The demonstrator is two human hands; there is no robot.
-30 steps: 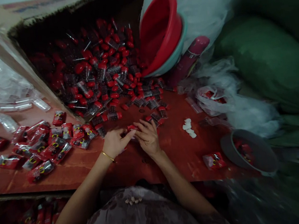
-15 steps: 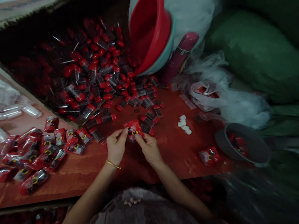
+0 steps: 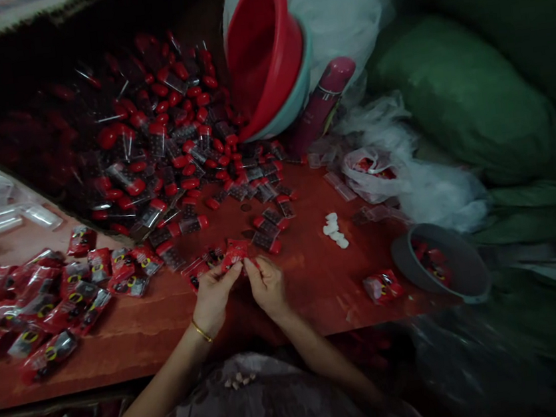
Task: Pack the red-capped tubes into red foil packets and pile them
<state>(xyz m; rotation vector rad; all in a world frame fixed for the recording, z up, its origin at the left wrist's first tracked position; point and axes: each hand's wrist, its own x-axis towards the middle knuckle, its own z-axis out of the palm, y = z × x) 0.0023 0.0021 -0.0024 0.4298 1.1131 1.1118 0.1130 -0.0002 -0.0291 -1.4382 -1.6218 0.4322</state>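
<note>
The one camera rides on my head, looking forward and steeply down past my chest onto the red table [image 3: 311, 281]. My left hand [image 3: 212, 299] and right hand [image 3: 268, 288] sit just below the middle, near enough to show the red packet [image 3: 233, 254] pinched between my fingertips. Farther up it takes in the tipped carton [image 3: 59, 9] and red basin [image 3: 260, 50]; green sacks [image 3: 471, 99] fill the right, dim toward the corners

Thin gold bangle [image 3: 202, 331], patterned mauve-grey garment [image 3: 260, 404]
</note>
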